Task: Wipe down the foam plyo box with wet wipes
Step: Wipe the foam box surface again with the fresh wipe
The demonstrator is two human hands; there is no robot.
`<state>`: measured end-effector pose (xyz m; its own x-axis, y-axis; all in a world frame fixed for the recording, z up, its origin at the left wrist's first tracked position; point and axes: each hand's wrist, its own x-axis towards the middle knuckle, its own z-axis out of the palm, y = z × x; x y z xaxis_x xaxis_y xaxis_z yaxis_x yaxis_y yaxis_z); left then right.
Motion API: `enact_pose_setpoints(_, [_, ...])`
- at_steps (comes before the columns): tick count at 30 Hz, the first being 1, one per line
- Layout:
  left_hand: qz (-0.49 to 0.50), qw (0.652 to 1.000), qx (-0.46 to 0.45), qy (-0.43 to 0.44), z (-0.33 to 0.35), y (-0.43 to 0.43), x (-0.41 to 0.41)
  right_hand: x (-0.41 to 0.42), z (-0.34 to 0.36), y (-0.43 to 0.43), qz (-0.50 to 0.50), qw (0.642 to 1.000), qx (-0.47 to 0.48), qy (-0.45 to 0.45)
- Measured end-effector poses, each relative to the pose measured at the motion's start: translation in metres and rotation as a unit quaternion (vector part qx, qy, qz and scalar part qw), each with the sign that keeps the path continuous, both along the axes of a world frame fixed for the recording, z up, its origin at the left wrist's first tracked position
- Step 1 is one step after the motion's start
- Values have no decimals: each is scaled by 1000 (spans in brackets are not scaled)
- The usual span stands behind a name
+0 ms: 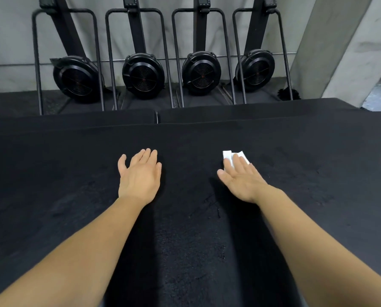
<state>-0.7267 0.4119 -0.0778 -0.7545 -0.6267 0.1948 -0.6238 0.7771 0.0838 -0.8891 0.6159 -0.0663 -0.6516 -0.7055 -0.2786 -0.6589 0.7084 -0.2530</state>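
The black foam plyo box (52,173) fills the lower half of the view, its top facing me. A folded white wet wipe (227,155) lies on the box top right of centre. My right hand (242,177) lies flat on the wipe, straight fingers pressing it against the foam; most of the wipe is hidden under the fingers. My left hand (139,175) rests flat on the box top left of centre, fingers straight and together, holding nothing.
Two more black foam boxes (251,111) sit behind the near one, with a seam between them. Beyond stand several upright black rowing machines (143,75) against a grey wall. A concrete pillar (340,47) rises at the right.
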Motion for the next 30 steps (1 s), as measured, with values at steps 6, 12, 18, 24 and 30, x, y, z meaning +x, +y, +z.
enact_pose_setpoints(6, [37,996,79,4,12,29,33,93,8,-5,68,997,2,-29])
enact_pose_setpoints(12, [38,996,58,-62,22,59,85,177,11,-1,152,988,21,-34])
enact_pose_setpoints(18, [26,993,-22,-116,18,82,107,163,13,8,186,982,15,-24])
enact_pose_setpoints(24, [50,986,-62,-148,0,93,110,80,9,24,93,996,-6,13])
enact_pose_setpoints(30, [44,982,-87,-162,-1,94,109,26,8,36,-8,1000,-10,17])
